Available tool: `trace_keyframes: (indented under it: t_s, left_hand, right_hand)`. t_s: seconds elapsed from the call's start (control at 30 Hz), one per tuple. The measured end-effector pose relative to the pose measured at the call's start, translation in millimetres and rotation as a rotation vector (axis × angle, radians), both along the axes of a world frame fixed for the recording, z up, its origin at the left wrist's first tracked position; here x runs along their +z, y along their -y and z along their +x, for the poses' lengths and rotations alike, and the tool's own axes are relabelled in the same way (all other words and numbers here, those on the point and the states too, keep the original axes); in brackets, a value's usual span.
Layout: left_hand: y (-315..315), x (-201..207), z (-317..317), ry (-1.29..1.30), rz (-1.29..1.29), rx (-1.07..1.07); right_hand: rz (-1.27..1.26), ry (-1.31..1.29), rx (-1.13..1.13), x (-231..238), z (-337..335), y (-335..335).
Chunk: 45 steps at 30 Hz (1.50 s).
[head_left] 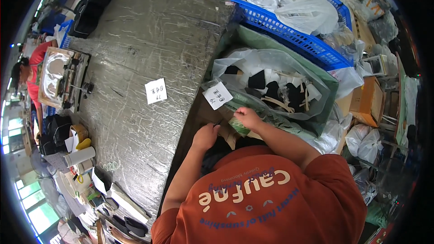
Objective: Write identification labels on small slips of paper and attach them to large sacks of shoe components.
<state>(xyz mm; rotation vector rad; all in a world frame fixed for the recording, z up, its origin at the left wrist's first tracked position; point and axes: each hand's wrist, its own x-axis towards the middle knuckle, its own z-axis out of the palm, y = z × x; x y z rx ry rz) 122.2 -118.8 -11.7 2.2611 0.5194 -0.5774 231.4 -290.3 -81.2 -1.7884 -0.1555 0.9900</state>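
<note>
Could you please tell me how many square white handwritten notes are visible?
2: one note lies on the grey tabletop, another note is at the left edge of the green bin; more may be hidden.

I see a loose rust-red shirt (271, 203) with short sleeves, the right sleeve (334, 176) wide and the cloth softly creased. From here I make out bold cream lettering (246, 190) overlaid with dark blue script, an arc of blue lettering, and a little flower motif (249, 208) between two small leaves. I find both forearms uncovered, the left hand (205, 136) and right hand (248, 118) ungloved.
</note>
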Motion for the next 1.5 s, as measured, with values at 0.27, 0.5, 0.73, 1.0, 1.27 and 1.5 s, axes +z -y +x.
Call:
trace_keyframes:
  t_s: [0.27, 0.5, 0.73, 1.0, 1.27, 1.5]
  left_hand:
    - [-4, -22, -10, 0.006, -0.407, 0.296]
    - [-6, -62, 27, -0.104, -1.423, 1.141]
    - [5, -42, 62, 0.039, -1.307, 1.175]
    - [20, -67, 53, -0.295, -1.308, 0.911]
    - [35, -53, 47, -0.323, -1.093, 0.675]
    - [50, -79, 19, -0.406, -1.498, 0.562]
  right_hand:
    - [-0.011, -0.030, 0.029, 35, 10, 19]
    - [-0.046, -0.076, 0.255, 75, 18, 43]
    - [0.009, 0.017, 0.295, 85, 22, 77]
    - [0.132, -0.064, 0.412, 110, 17, 93]
    - [0.185, -0.028, 0.484, 139, 18, 99]
    - [0.325, -0.161, 0.419, 156, 24, 95]
